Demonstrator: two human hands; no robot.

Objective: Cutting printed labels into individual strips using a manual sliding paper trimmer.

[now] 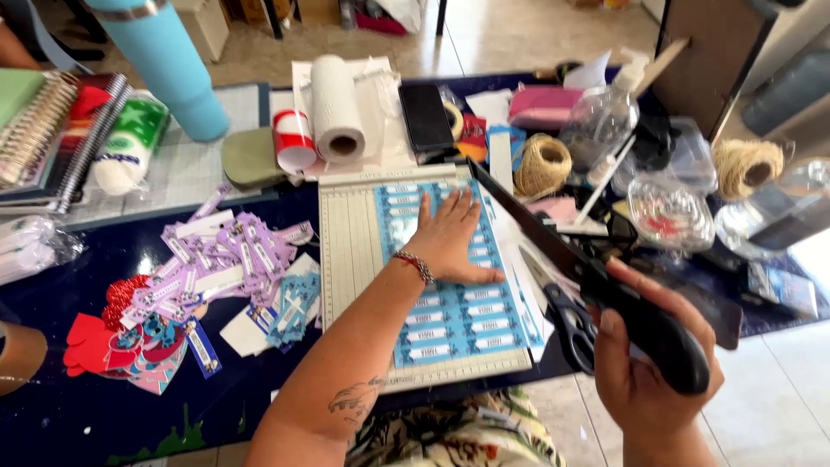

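At the far left of the dark blue table (104,259) lie spiral notebooks (52,130) with a white tube with a green label (130,143) beside them, and a tall light-blue tumbler (169,65) stands behind. Nearer you sit red paper cut-outs (104,342) and a heap of purple tags (220,251), with a small pile of blue tags (294,311) just right of them. Behind those, a roll of paper towel (335,108) lies on its side next to a red-and-white roll (294,138).

In the middle is the paper trimmer board (346,251), and on it the sheet of blue labels (450,303). Your left hand (450,238) rests flat on that sheet, fingers spread wide and thumb out, pressing it down rather than gripping anything. A beaded bracelet (415,264) circles that wrist.

A black phone (425,117) lies behind the board, with a ball of twine (543,164) to its right. Black-handled scissors (566,316) lie just off the board's right edge.

Your right hand (644,372) is closed firmly around the black handle of the trimmer's cutting arm (553,246), which is lifted at an angle above the sheet's right side. Further right stand a clear spray bottle (605,117), clear plastic containers (670,212) and a second ball of twine (745,166).
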